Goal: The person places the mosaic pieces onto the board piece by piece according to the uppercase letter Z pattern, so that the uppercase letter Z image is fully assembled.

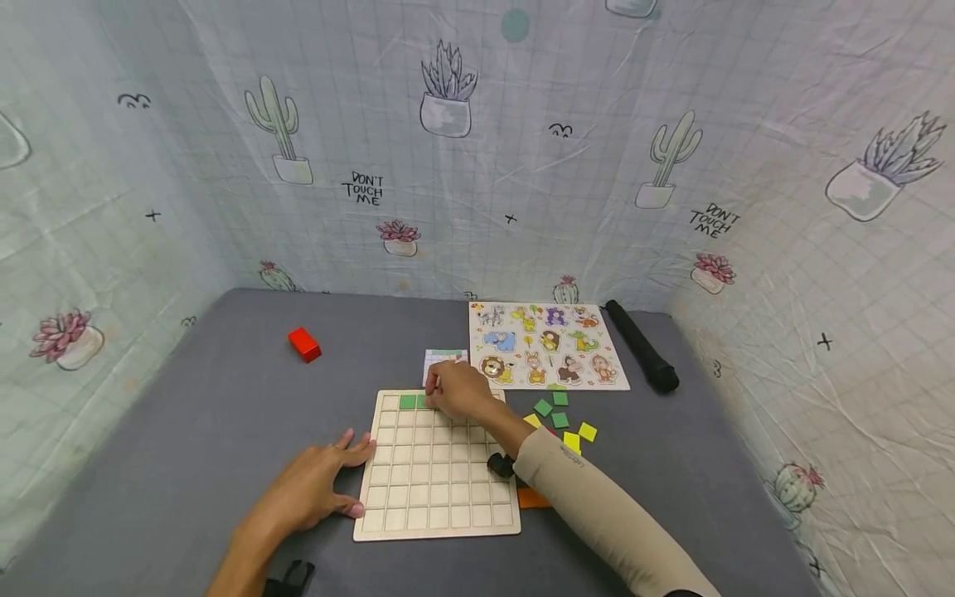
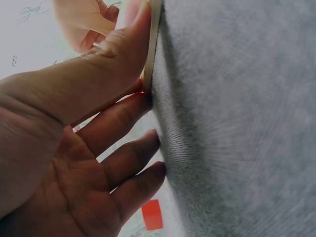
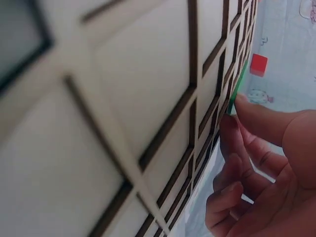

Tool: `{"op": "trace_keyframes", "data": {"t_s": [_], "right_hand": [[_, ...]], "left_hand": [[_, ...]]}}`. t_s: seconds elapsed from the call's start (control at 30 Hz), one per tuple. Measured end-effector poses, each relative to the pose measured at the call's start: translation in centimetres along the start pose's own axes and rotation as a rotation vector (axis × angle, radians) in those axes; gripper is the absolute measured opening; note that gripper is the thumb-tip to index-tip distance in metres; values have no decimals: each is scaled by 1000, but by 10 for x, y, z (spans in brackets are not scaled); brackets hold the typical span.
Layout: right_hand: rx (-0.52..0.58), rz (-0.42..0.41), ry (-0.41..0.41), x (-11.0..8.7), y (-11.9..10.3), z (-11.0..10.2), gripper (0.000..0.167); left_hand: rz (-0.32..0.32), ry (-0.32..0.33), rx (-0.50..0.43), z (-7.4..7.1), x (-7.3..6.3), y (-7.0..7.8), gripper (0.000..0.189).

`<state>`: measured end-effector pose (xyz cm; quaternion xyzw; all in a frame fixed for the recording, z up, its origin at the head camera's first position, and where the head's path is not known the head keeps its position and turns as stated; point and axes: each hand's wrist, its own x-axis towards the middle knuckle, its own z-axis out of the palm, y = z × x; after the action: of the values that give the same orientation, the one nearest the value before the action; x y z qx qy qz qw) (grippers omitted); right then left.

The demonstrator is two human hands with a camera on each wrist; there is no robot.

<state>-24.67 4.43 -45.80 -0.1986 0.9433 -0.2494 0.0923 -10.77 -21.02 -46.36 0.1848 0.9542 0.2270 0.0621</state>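
Observation:
A pale wooden grid board (image 1: 418, 497) lies flat on the dark grey table. In its top row, towards the left, sits a green square tile (image 1: 407, 402). Beside that one, my right hand (image 1: 460, 390) reaches over the board and holds another green tile (image 3: 237, 91) low at the grid, between thumb and fingertip. My left hand (image 1: 309, 485) rests against the board's left edge, thumb near the lower corner and fingers spread higher up. The left wrist view shows the thumb (image 2: 133, 44) touching the board's rim.
Loose green tiles (image 1: 560, 420) and yellow tiles (image 1: 588, 432) lie right of the board, with an orange piece (image 1: 533, 497) partly under the right forearm. Behind are an animal picture board (image 1: 548, 344), a small printed card (image 1: 440, 356), a black microphone (image 1: 642, 348) and a red block (image 1: 304, 344).

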Motion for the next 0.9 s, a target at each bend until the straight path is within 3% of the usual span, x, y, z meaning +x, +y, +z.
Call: {"op": "trace_keyframes", "data": {"t_s": [0.27,0.7,0.9], "right_hand": [[24,-41,-3,-24,21,-16,19],[90,42,85,-76,81,-53,23],[32,78,124,-92,108,-62,24]], "left_hand": [[-8,4,-15,2,-2,0,95],[-3,5,-3,1,0,-4,96],[-9,1,-9,3,0,-4,96]]}}
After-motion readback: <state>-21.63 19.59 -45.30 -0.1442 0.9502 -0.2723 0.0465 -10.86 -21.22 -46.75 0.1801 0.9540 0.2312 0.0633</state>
